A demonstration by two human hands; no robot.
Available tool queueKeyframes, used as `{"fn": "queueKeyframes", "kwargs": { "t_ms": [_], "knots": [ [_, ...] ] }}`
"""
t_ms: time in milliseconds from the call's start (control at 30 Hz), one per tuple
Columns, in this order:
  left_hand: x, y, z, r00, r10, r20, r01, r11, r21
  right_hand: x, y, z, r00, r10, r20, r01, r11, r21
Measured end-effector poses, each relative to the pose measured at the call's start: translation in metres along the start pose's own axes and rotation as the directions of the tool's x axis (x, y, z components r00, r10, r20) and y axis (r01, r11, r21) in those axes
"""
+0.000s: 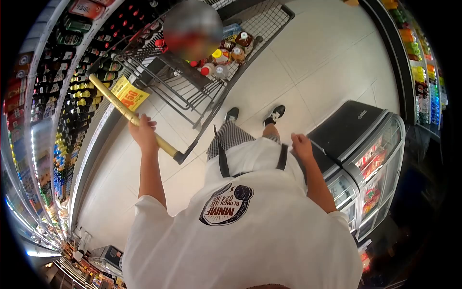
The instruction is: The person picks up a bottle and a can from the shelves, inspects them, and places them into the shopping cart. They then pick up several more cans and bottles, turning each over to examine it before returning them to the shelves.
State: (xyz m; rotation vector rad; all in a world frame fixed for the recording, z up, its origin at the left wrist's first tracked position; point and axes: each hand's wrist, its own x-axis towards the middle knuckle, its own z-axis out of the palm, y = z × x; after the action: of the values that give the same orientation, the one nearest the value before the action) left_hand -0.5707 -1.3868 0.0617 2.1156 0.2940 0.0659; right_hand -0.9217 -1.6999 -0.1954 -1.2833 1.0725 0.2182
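Observation:
My left hand (pixel 143 131) is wrapped round the yellow handle (pixel 166 147) of a metal shopping cart (pixel 204 107). A yellow price sign (pixel 129 93) shows just beyond the handle. Several bottles with red, yellow and white caps (pixel 221 56) lie in the cart basket, beside a blurred round patch. My right hand (pixel 302 145) is in a loose fist near my right hip, with nothing visible in it, close to a black strap (pixel 282 157) hanging over my white shirt.
Shelves of bottles (pixel 62 72) run along the left. On the right stands a black chest freezer (pixel 349 129) with glass-topped sections holding red packages (pixel 373 164). Further shelves with colourful goods (pixel 419 72) curve along the upper right. Pale floor tiles (pixel 322 62) lie between.

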Motion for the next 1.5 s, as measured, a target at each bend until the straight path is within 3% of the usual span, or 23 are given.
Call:
{"fn": "queueKeyframes", "kwargs": {
  "t_ms": [67, 133, 200, 267, 400, 500, 533, 567, 633, 700, 933, 1033, 1100, 1133, 1167, 1233, 1333, 1433, 1467, 1500],
  "knots": [
    [-0.003, 0.005, 0.016, 0.999, 0.027, -0.033, -0.026, 0.999, 0.023, 0.008, 0.051, -0.038, 0.981, 0.194, 0.025, -0.196, 0.966, 0.168],
    [-0.005, 0.008, 0.029, 0.994, 0.044, -0.097, -0.035, 0.995, 0.09, 0.015, 0.101, -0.064, 0.912, 0.408, -0.052, -0.387, 0.894, 0.225],
    [0.004, 0.005, 0.036, 0.984, 0.12, -0.134, -0.101, 0.985, 0.137, 0.015, 0.139, -0.081, 0.895, 0.437, -0.085, -0.41, 0.883, 0.23],
    [0.013, 0.0, 0.044, 0.973, 0.173, -0.155, -0.145, 0.974, 0.175, 0.024, 0.17, -0.1, 0.913, 0.393, -0.108, -0.372, 0.911, 0.176],
    [0.038, -0.017, 0.053, 0.934, 0.286, -0.215, -0.173, 0.888, 0.427, 0.058, 0.212, -0.148, 0.997, 0.058, -0.044, -0.065, 0.981, -0.181],
    [0.012, 0.025, 0.079, 0.939, 0.202, -0.278, -0.008, 0.821, 0.57, 0.103, 0.196, -0.175, 0.999, -0.029, -0.04, 0.025, 0.993, -0.118],
    [0.015, 0.022, 0.081, 0.918, 0.243, -0.314, -0.011, 0.806, 0.591, 0.087, 0.131, -0.178, 0.997, 0.032, -0.07, -0.024, 0.994, 0.103],
    [0.036, 0.007, 0.077, 0.951, 0.056, -0.304, 0.122, 0.835, 0.536, 0.106, 0.126, -0.187, 0.992, 0.067, -0.105, -0.062, 0.997, 0.053],
    [0.06, -0.013, 0.076, 0.948, -0.044, -0.317, 0.229, 0.785, 0.575, 0.12, 0.081, -0.205, 0.955, 0.293, -0.048, -0.258, 0.901, 0.348],
    [0.026, 0.028, 0.1, 0.931, -0.022, -0.363, 0.268, 0.717, 0.644, 0.147, 0.075, -0.229, 0.958, 0.285, 0.005, -0.263, 0.875, 0.406],
    [0.003, 0.049, 0.142, 0.909, 0.063, -0.412, 0.268, 0.671, 0.691, 0.2, 0.047, -0.257, 0.976, 0.214, 0.05, -0.219, 0.956, 0.196],
    [-0.001, 0.053, 0.157, 0.909, 0.083, -0.408, 0.234, 0.708, 0.666, 0.208, 0.037, -0.25, 0.955, 0.284, 0.091, -0.296, 0.937, 0.187],
    [0.0, 0.045, 0.164, 0.907, 0.145, -0.396, 0.161, 0.75, 0.642, 0.224, 0.039, -0.253, 0.985, 0.136, 0.105, -0.125, 0.987, -0.104],
    [0.0, 0.045, 0.169, 0.901, 0.139, -0.411, 0.168, 0.762, 0.626, 0.232, 0.04, -0.253, 0.995, -0.058, 0.081, 0.078, 0.958, -0.278],
    [-0.004, 0.05, 0.172, 0.905, 0.109, -0.412, 0.181, 0.776, 0.605, 0.259, 0.056, -0.257, 0.992, -0.058, 0.114, 0.106, 0.874, -0.475],
    [-0.004, 0.052, 0.18, 0.912, 0.054, -0.406, 0.202, 0.802, 0.562, 0.358, 0.141, -0.263, 0.916, -0.287, 0.281, 0.397, 0.758, -0.518],
    [0.027, 0.006, 0.182, 0.918, 0.006, -0.396, 0.181, 0.883, 0.434, 0.421, 0.109, -0.294, 0.896, -0.303, 0.326, 0.443, 0.667, -0.599],
    [0.007, 0.029, 0.195, 0.93, -0.063, -0.361, 0.157, 0.959, 0.236, 0.455, 0.064, -0.326, 0.884, -0.294, 0.362, 0.467, 0.562, -0.683],
    [0.007, 0.022, 0.198, 0.927, -0.044, -0.373, 0.146, 0.958, 0.248, 0.415, -0.012, -0.328, 0.957, -0.19, 0.218, 0.287, 0.726, -0.625],
    [0.008, 0.019, 0.2, 0.923, -0.037, -0.384, 0.147, 0.955, 0.259, 0.408, -0.059, -0.337, 0.961, -0.156, 0.227, 0.257, 0.804, -0.537]
  ]
}}
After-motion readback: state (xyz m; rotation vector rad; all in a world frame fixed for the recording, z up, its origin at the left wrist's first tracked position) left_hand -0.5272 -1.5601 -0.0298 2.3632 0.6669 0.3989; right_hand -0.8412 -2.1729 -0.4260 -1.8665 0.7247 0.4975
